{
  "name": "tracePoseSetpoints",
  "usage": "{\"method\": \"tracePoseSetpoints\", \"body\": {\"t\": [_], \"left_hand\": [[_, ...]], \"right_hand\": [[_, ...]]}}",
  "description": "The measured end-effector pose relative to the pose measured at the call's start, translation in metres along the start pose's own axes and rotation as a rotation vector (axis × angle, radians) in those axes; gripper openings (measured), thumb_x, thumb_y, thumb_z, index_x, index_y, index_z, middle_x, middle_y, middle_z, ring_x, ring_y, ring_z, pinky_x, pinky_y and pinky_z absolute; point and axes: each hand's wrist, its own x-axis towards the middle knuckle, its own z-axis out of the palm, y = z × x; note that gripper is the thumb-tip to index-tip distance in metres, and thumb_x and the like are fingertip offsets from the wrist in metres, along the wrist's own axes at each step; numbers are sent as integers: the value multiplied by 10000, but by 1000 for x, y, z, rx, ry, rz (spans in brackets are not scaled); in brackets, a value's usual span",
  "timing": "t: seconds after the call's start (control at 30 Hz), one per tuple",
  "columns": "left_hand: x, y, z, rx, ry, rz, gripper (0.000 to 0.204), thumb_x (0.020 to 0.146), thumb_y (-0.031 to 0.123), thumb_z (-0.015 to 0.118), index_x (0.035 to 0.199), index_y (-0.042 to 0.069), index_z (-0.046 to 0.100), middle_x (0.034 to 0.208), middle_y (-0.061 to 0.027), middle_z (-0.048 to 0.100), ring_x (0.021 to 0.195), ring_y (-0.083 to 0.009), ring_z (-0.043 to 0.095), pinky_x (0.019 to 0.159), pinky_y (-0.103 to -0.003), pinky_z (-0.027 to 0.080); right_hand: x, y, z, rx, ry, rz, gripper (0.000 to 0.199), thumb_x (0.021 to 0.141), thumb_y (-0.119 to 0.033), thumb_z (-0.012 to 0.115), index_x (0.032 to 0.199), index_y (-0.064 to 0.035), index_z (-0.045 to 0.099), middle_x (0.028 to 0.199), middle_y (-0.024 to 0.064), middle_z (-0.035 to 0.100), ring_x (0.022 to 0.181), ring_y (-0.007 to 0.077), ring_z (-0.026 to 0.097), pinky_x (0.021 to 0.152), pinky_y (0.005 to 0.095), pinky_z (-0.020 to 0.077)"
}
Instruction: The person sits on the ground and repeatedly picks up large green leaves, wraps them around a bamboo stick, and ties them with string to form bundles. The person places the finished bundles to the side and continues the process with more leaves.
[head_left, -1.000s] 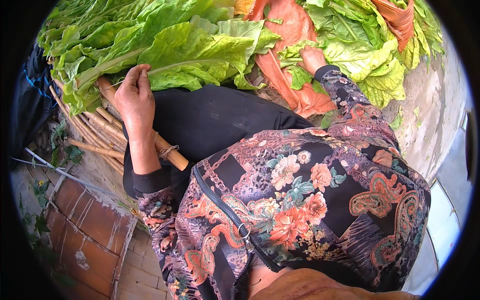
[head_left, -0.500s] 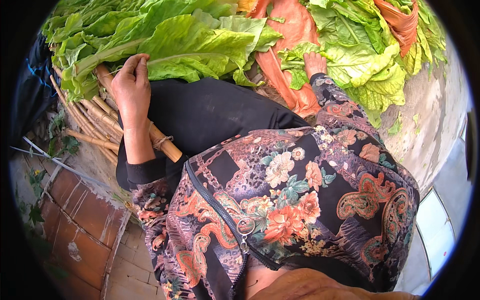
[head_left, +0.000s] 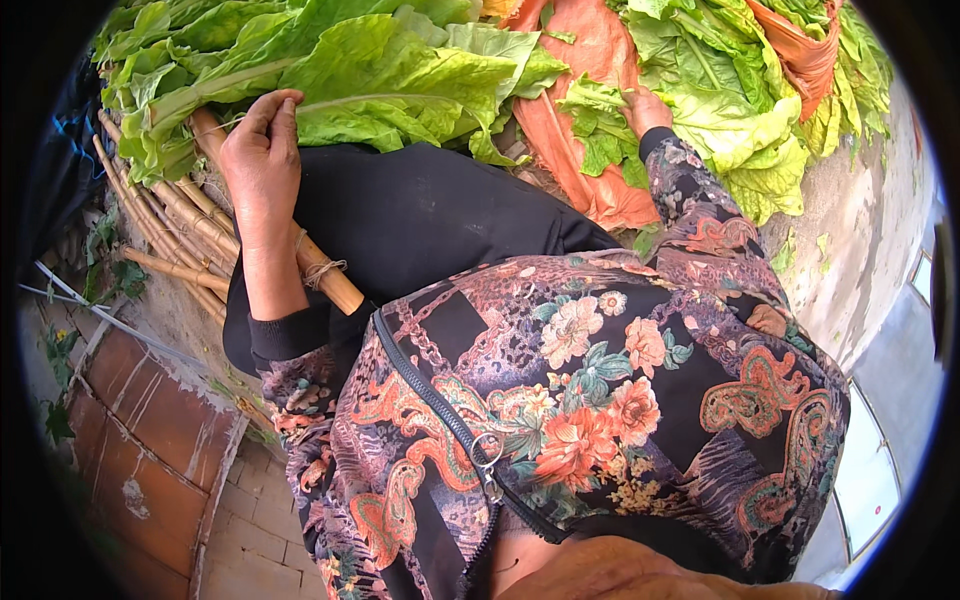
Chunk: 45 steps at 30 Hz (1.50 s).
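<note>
1. Turned leftward since half a second ago, the right hand (head_left: 648,110) now has its fingers at a broad, crinkled yellow-green leaf (head_left: 598,112); from here I can't tell how tightly they close.
2. Better, I'd say, to grip the stalk and lift gently, sparing the thin blade.
3. That leaf looks limp and ruffled, lying over the orange woven cloth's (head_left: 590,60) right edge.
4. Beside the tan bamboo pole (head_left: 340,290), the left hand's (head_left: 263,150) fingers are pinched narrow; whether around anything, I can't tell.
</note>
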Motion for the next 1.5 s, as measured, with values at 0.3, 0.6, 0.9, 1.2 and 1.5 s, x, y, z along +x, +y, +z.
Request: {"method": "tracePoseSetpoints", "body": {"t": [0.3, 0.6, 0.9, 1.2, 1.5], "left_hand": [[-2, -8, -5, -110, -5, -20, 132, 911, 59, 579, 971, 2, 681, 656, 47, 521, 553, -27, 386, 497, -173, 297], [-4, -10, -8, -56, -59, -29, 178, 935, 117, 566, 1028, -4, 658, 713, 39, 505, 617, -40, 393, 540, -192, 312], [-1, -7, -6, 8, -24, 2, 160, 901, 98, 600, 973, -24, 672, 656, 7, 561, 554, -41, 416, 507, -191, 333], [-2, -5, -10, 7, -78, -9, 350, 850, 141, 670, 1175, 34, 600, 598, 19, 457, 555, -53, 422, 514, -221, 372], [8, -4, -18, -389, -322, 23, 484, 770, 153, 766, 1208, 52, 588, 800, 31, 521, 682, -46, 470, 607, -194, 417]], "right_hand": [[53, 1, -168, -82, 24, -201, 339, 921, -293, 459, 925, -4, 636, 876, 229, 636, 837, 388, 612, 740, 456, 474], [-48, -28, 4, 23, -242, 87, 523, 781, -452, 569, 1168, -100, 574, 1127, 208, 565, 926, 393, 601, 813, 496, 473], [-41, -8, 34, -205, -295, -100, 401, 766, -147, 608, 1148, -105, 492, 1107, 159, 481, 951, 343, 583, 758, 451, 510], [7, -69, -107, 591, -227, -108, 440, 732, -51, 617, 1171, -80, 601, 1034, 104, 660, 936, 241, 630, 849, 342, 487], [53, -249, -224, 1232, -848, -831, 374, 777, 7, 590, 1151, 30, 590, 1012, -10, 644, 921, 66, 546, 862, 230, 439]]}}
